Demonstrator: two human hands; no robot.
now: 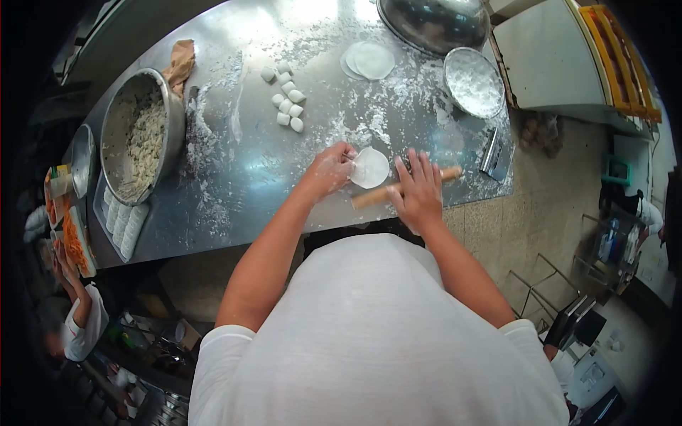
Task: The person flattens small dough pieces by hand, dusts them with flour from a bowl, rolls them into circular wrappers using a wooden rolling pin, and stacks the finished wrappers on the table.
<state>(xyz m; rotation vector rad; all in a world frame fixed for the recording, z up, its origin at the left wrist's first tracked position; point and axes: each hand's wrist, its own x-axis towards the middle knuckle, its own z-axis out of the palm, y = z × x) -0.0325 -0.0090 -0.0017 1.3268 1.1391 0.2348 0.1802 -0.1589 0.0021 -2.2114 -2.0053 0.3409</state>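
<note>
Left hand pinched the rim of a round dough wrapper near the front of the table; the right hand rested, spread out, on a wooden rolling pin.

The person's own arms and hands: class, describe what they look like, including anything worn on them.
The white shirt has plain short sleeves; the left sleeve and right sleeve end in simple hems, with no markings visible on them. Both forearms are bare. The left hand and right hand are ungloved, and no watch or band shows at either wrist.
</note>
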